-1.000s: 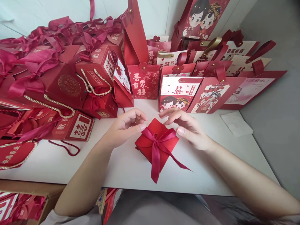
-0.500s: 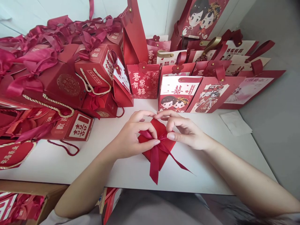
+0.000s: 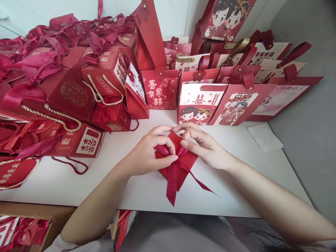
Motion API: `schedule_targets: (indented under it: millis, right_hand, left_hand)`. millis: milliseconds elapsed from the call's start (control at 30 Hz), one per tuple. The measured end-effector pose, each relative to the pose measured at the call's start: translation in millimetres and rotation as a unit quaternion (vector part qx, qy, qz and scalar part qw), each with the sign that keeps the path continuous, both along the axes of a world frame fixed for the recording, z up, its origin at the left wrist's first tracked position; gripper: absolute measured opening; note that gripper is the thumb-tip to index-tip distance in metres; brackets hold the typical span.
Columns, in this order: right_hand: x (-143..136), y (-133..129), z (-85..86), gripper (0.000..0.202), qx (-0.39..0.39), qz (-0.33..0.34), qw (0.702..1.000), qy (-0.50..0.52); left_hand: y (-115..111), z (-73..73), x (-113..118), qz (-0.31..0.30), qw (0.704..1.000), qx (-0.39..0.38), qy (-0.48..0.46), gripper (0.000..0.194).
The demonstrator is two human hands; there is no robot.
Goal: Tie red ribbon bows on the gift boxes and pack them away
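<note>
A small red gift box [image 3: 187,168] sits cornerwise on the white table in front of me. Dark red satin ribbon [image 3: 172,183] is tied in a bow on its top, with two tails trailing toward me and to the right. My left hand [image 3: 154,152] pinches the bow near its knot between thumb and index finger. On the other side, my right hand [image 3: 203,145] has thumb and curled fingers closed on the right loop. The fingertips of both hands nearly meet over the box's far corner and cover part of it.
Red gift boxes [image 3: 75,92] with ribbons and rope handles are piled at the left. Several upright paper gift bags [image 3: 202,105] line the back. A white tissue [image 3: 265,137] lies at the right. Below the left table edge stands a cardboard box [image 3: 59,213] of red packages.
My right thumb and fingers have shifted slightly left and up along the bow's right loop. My left hand keeps its pinch, barely moved. The view has tilted a little.
</note>
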State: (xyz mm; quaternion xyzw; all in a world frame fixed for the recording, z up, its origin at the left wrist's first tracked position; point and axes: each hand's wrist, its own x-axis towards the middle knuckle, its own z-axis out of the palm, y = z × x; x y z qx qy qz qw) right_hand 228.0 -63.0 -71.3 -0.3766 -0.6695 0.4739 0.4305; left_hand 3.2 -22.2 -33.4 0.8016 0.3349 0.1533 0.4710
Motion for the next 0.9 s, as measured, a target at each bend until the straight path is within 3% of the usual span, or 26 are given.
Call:
schedule_targets:
  millis: [300,467,667,900]
  right_hand:
    - [10,0,8.7,0.015,0.01,0.062,0.997,-0.038]
    - [3,0,5.4,0.027,-0.042,0.024,0.999,0.006]
    - [-1,-1,5.2,0.036,-0.045,-0.014,0.999,0.002]
    - [2,-3,10.0,0.027,-0.037,0.003,0.999,-0.026]
  left_hand:
    - [2,-2.8,0,0.013,1.0,0.012,0.006,0.011]
    - [3,-3.1,0,0.005,1.0,0.009,0.002,0.01]
    - [0,-0.2,3,-0.01,1.0,0.023,-0.002,0.004]
    - [-3,-1.1,6,0.005,1.0,0.014,-0.003,0.005]
